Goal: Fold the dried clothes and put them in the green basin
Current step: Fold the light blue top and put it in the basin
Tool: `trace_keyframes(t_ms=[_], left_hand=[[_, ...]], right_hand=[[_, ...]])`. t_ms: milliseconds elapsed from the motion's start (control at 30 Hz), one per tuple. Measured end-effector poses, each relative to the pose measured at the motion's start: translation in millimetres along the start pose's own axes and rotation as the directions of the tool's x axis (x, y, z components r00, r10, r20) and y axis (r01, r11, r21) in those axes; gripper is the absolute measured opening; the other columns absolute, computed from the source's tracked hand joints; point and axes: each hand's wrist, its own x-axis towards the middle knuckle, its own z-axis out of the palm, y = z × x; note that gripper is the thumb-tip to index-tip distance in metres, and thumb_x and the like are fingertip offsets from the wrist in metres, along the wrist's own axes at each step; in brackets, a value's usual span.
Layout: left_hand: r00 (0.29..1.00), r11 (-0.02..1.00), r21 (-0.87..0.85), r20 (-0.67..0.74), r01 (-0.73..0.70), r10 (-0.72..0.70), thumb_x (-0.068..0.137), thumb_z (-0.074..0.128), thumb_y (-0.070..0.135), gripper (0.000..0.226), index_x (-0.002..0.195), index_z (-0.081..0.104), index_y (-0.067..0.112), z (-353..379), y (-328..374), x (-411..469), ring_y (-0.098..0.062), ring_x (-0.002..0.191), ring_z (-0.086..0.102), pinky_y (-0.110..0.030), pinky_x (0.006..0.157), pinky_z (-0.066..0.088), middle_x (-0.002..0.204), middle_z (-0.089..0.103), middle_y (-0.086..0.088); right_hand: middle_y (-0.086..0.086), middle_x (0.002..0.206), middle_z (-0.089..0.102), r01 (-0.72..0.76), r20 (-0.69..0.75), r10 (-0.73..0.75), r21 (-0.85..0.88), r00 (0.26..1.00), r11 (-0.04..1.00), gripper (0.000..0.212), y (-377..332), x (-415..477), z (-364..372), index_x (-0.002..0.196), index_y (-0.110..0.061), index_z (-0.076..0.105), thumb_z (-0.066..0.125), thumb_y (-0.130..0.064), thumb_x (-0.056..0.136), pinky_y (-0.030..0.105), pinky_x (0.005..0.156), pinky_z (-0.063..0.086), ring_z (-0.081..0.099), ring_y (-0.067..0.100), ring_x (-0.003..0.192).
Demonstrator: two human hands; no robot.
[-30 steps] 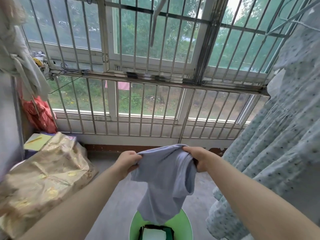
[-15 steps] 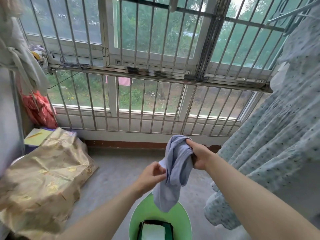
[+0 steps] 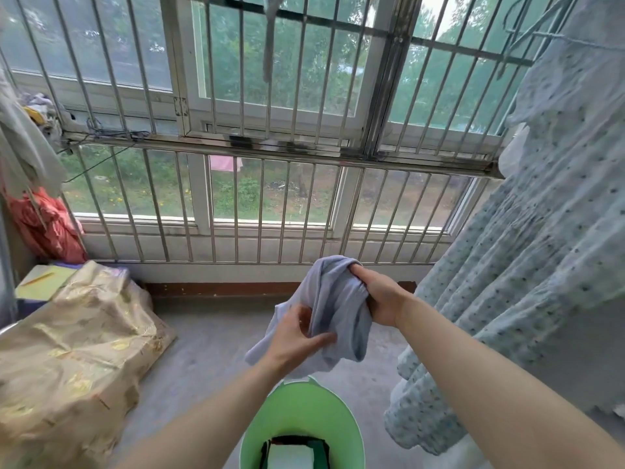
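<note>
Shirt (image 3: 341,319) hanging top-to-bottom, gripped by right hand (image 3: 382,299), pinched by left hand (image 3: 291,340), above green basin (image 3: 301,404); concrete floor (image 3: 209,353), barred window (image 3: 270,106).

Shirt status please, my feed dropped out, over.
Right hand and left hand both grip the shirt. Shirt bunched over the green basin. Folded clothes already inside; nothing between.

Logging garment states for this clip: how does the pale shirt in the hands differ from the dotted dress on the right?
The shirt is plain; the dress carries small dark dots. The shirt is bunched, gripped by the right hand and pinched by the left hand above the green basin; the dress hangs spread out, untouched. Both are pale bluish fabric.
</note>
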Motion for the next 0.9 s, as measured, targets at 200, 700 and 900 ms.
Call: trace_keyframes(t_ms=[200, 700, 900], left_hand=[[0.982, 0.953, 0.298, -0.190, 0.057, 0.001, 0.069, 0.056, 0.020, 0.013, 0.063, 0.047, 0.014, 0.2, -1.3, 1.9, -0.032, 0.071, 0.056, -0.035, 0.056, 0.036, 0.071, 0.059, -0.013], [0.939, 0.927, -0.176, -0.029, 0.332, -0.342, 0.093, 0.052, 0.009, 0.025, 0.068, 0.049, 0.013, -44.1, 12.4, 1.0, -0.016, 0.059, 0.044, -0.022, 0.054, 0.035, 0.066, 0.046, -0.008], [0.888, 0.704, -0.562, 0.139, 0.434, -0.437, 0.095, 0.048, 0.015, 0.013, 0.092, 0.057, 0.006, -29.0, 31.3, -7.9, -0.021, 0.068, 0.055, -0.029, 0.058, 0.044, 0.078, 0.058, -0.012]], right_hand=[[0.012, 0.111, 0.066, -0.060, -0.032, 0.058, -0.044, 0.998, 0.997, 0.037, 2.7, 6.0, 4.2, 0.116, -0.011, 0.060, 0.047, -0.041, 0.098, 0.038, 0.083, 0.051, 0.062, 0.025, 0.100], [0.007, 0.092, 0.065, -0.250, -0.283, 0.214, -0.098, 0.935, 0.963, 0.037, 19.0, 3.4, 0.3, 0.104, -0.012, 0.061, 0.053, -0.046, 0.093, 0.032, 0.058, 0.046, 0.059, 0.024, 0.081], [0.009, 0.091, 0.066, -0.232, -0.340, 0.205, -0.038, 0.918, 0.972, 0.043, 23.4, 7.9, -2.3, 0.098, -0.010, 0.061, 0.054, -0.051, 0.091, 0.037, 0.071, 0.049, 0.060, 0.026, 0.083]])
